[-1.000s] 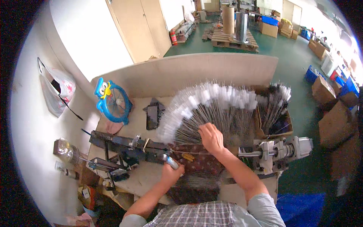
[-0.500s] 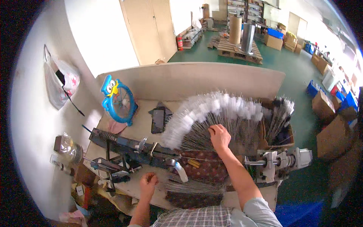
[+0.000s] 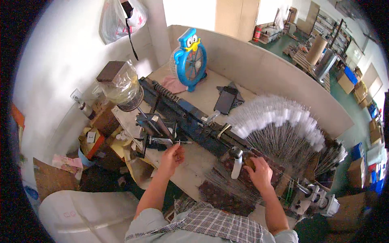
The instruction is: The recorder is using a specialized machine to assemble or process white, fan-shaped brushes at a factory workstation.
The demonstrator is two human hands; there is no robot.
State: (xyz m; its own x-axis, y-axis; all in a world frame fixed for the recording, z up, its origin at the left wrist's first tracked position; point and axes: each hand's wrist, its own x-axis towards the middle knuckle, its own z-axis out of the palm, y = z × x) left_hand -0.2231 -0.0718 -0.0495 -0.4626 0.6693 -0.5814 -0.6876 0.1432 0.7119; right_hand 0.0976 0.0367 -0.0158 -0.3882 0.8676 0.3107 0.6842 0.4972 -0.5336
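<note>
Left hand (image 3: 172, 154) shifted to thin wire (image 3: 183, 142) (metal, straight).

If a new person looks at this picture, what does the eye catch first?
Probably the big fan of white-tipped wire brushes spread at the right, above the right hand. Next, the blue bird-shaped fan at the back of the bench, and the left hand at the dark machine.

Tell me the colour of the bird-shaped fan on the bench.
The bird-shaped fan is bright blue with a yellow beak and white eyes; the head view shows it.
</note>
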